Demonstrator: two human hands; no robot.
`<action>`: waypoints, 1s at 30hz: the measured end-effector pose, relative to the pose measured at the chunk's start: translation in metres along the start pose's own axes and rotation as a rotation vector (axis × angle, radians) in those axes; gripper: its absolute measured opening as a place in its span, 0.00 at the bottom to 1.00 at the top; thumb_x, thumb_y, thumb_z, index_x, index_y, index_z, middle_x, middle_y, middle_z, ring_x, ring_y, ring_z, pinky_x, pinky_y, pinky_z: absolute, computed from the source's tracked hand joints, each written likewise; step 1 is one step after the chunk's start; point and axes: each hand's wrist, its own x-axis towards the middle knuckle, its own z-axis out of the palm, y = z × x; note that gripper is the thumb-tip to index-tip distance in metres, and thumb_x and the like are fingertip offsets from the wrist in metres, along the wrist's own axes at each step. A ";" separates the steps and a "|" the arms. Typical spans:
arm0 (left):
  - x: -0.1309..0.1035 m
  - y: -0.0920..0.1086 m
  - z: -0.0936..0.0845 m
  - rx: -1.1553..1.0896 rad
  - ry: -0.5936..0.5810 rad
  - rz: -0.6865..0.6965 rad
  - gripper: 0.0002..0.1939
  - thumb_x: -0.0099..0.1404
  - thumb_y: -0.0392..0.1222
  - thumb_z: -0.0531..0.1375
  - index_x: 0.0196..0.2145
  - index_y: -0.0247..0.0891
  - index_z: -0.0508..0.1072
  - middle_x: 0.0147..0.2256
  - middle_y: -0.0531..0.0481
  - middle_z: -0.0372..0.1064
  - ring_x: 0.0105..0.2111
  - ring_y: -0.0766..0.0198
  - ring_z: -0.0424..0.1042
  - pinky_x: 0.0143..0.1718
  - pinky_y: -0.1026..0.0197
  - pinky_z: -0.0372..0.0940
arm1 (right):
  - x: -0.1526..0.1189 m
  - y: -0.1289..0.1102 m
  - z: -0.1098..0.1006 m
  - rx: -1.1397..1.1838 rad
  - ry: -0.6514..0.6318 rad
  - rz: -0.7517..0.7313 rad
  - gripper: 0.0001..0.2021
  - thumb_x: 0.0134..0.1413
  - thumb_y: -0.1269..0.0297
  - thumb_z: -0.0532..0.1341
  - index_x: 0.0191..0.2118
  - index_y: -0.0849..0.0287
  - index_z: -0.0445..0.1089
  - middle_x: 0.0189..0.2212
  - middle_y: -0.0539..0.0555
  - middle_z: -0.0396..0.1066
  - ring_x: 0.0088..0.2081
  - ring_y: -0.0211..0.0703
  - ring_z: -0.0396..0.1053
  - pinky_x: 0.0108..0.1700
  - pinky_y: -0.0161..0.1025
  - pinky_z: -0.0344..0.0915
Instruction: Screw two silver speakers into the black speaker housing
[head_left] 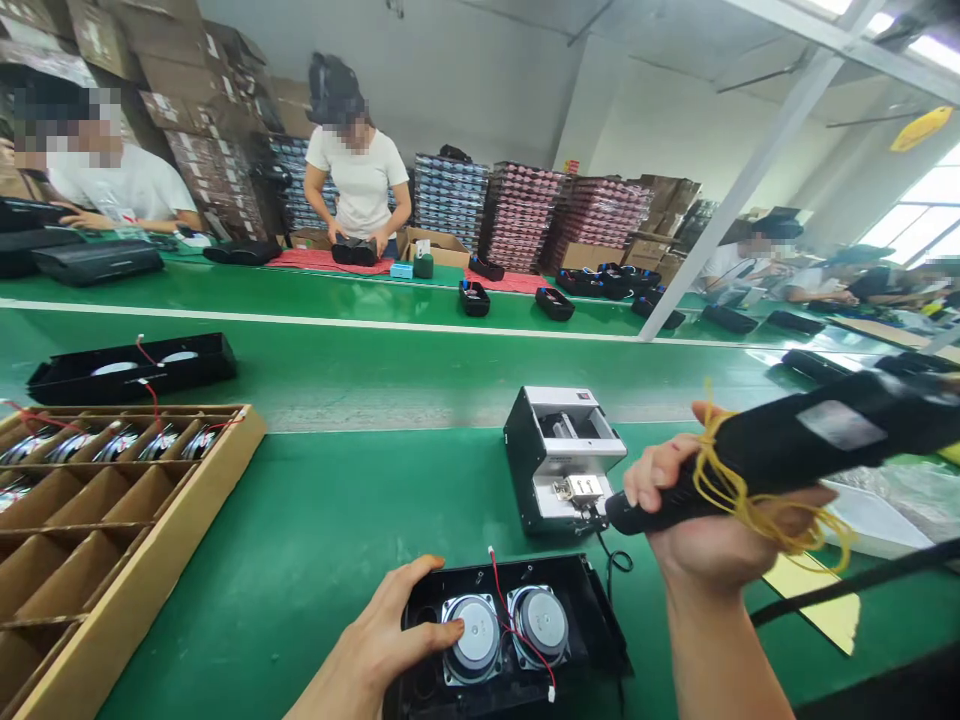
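Observation:
A black speaker housing (592,630) lies on the green table in front of me, with two round speakers (541,622) set side by side in it and red wires across them. My left hand (397,625) grips the housing's left end, its thumb on the left speaker. Raised at the right, my right hand (712,510) is wrapped round a black electric screwdriver (802,430) with yellow cord tied on it. The tool's tip points left, at the front of a silver and black screw feeder (566,460); whether it touches is unclear.
At the left stands a divided cardboard box (217,500) of speakers, with another black housing (135,370) behind it. Farther back, a person (358,185) handles a black part across a green conveyor (337,300). A slanted metal post (750,200) and a black cable (862,580) are at the right.

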 end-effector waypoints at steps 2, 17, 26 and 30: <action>0.001 0.003 -0.004 -0.058 -0.034 -0.012 0.33 0.55 0.38 0.70 0.57 0.54 0.70 0.67 0.46 0.45 0.61 0.51 0.63 0.55 0.53 0.69 | -0.004 -0.012 0.011 0.046 -0.039 0.010 0.33 0.60 0.29 0.54 0.53 0.54 0.72 0.21 0.46 0.61 0.15 0.36 0.56 0.16 0.34 0.58; 0.005 0.011 -0.016 -0.230 -0.051 -0.042 0.34 0.49 0.44 0.75 0.54 0.50 0.73 0.64 0.49 0.53 0.59 0.53 0.61 0.62 0.49 0.61 | -0.099 -0.004 0.086 0.284 -0.310 0.260 0.25 0.70 0.41 0.53 0.60 0.53 0.65 0.24 0.45 0.61 0.16 0.33 0.60 0.18 0.33 0.63; 0.008 0.011 -0.022 -0.197 -0.095 -0.062 0.32 0.50 0.49 0.75 0.53 0.49 0.76 0.63 0.48 0.54 0.59 0.53 0.60 0.63 0.51 0.60 | -0.121 0.013 0.090 0.262 -0.349 0.343 0.24 0.64 0.46 0.64 0.59 0.50 0.66 0.24 0.45 0.62 0.17 0.35 0.60 0.20 0.33 0.64; 0.009 0.010 -0.022 -0.200 -0.098 -0.042 0.30 0.52 0.50 0.74 0.53 0.49 0.76 0.62 0.48 0.56 0.58 0.54 0.60 0.62 0.52 0.60 | -0.125 0.017 0.092 0.236 -0.355 0.354 0.21 0.66 0.46 0.62 0.59 0.48 0.67 0.23 0.45 0.61 0.17 0.34 0.60 0.20 0.33 0.63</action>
